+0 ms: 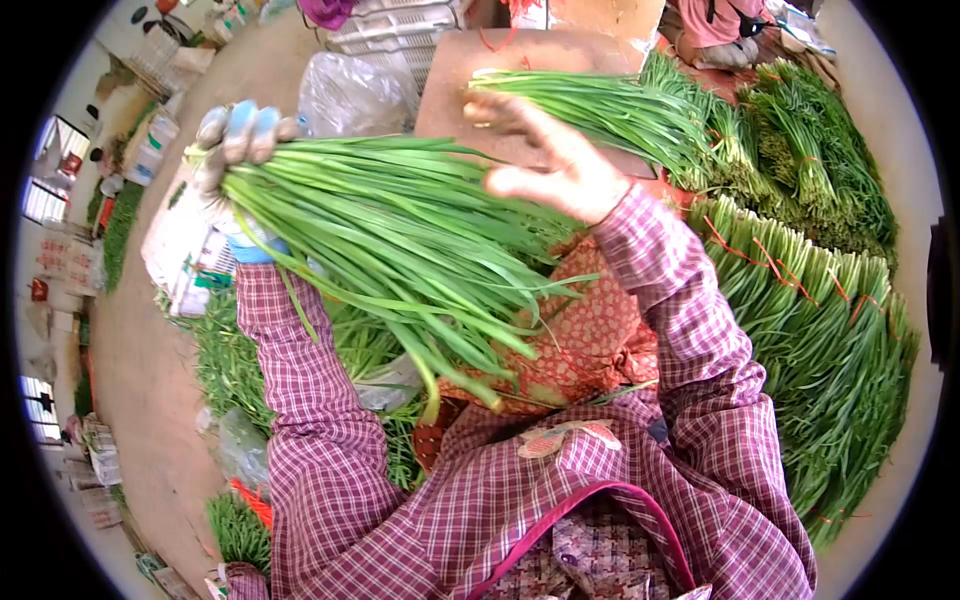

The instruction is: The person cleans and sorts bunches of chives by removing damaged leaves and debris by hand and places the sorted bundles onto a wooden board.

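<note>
A loose bunch of long green stalks [400,220] hangs across the middle of the view, its pale ends at the left. My left hand [240,150], in a grey and blue glove, is closed around those pale ends. To the right of the bunch my bare right hand [550,155] is raised with its fingers apart, holding nothing and slightly blurred. Behind it, another bunch of green stalks [600,105] lies on a brownish board [450,80].
Tied bundles [800,330] are stacked at the right, with more bundles [820,150] behind them. A clear plastic bag [350,95] lies near white crates [390,35]. Loose greens [230,350] lie at the lower left. Another person [710,35] is at the top right.
</note>
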{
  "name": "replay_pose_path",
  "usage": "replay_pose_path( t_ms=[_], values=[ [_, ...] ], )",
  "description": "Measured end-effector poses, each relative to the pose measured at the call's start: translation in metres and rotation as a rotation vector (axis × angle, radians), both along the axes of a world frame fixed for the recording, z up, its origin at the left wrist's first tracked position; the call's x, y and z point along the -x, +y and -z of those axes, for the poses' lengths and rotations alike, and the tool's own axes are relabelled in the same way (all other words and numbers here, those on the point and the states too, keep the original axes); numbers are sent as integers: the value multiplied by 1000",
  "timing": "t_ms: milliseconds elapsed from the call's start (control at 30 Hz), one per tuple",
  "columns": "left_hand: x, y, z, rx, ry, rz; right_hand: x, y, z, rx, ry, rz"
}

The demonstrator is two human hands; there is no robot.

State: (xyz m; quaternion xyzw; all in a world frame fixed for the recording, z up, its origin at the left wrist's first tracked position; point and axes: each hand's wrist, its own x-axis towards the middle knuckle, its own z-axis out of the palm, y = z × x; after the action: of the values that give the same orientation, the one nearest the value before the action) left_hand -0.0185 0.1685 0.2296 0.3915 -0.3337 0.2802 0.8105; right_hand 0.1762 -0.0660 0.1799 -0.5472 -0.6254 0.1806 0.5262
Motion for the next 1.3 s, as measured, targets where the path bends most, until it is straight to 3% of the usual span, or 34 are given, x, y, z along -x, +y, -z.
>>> replay_pose_path(
  t_ms=[100, 167, 233, 300, 367, 433, 467, 567, 633, 700, 767, 833, 867, 1100, 1300],
  values=[
    [20, 38, -8, 97, -61, -32, 22, 17, 12, -75, -215, -26],
    [33, 55, -11, 116, -83, -103, 22, 8, 25, 296, -261, 62],
    [50, 75, -13, 209, -75, -203, 2, -2, 56, 457, -545, 260],
    [58, 78, -17, 263, -30, -439, -27, -21, 88, 492, -554, 393],
    [60, 79, -17, 307, 36, -588, -47, -36, 94, 328, -512, 535],
    [48, 59, -24, 378, 75, -625, -40, -40, 56, 232, -314, 625],
    [41, 50, -26, 387, 107, -669, -31, -39, 36, 53, -390, 658],
    [30, 42, -25, 353, 242, -858, 7, -36, -9, 48, -251, 575],
    [27, 46, -18, 308, 252, -749, 31, -28, -19, -96, -333, 452],
    [23, 42, -17, 230, 318, -781, 57, -14, -27, -227, -224, 308],
    [16, 38, -19, 248, 368, -815, 73, -1, -30, -278, -288, 337],
    [10, 32, -21, 188, 364, -850, 85, 11, -34, -278, -185, 245],
    [9, 31, -21, 157, 407, -879, 92, 15, -40, -129, -173, 192],
    [-8, 9, -24, 61, 477, -986, 116, 52, -13, -35, -313, 417],
    [-20, -9, -23, 20, 498, -1175, 106, 66, -13, 33, -265, 482]
  ],
)
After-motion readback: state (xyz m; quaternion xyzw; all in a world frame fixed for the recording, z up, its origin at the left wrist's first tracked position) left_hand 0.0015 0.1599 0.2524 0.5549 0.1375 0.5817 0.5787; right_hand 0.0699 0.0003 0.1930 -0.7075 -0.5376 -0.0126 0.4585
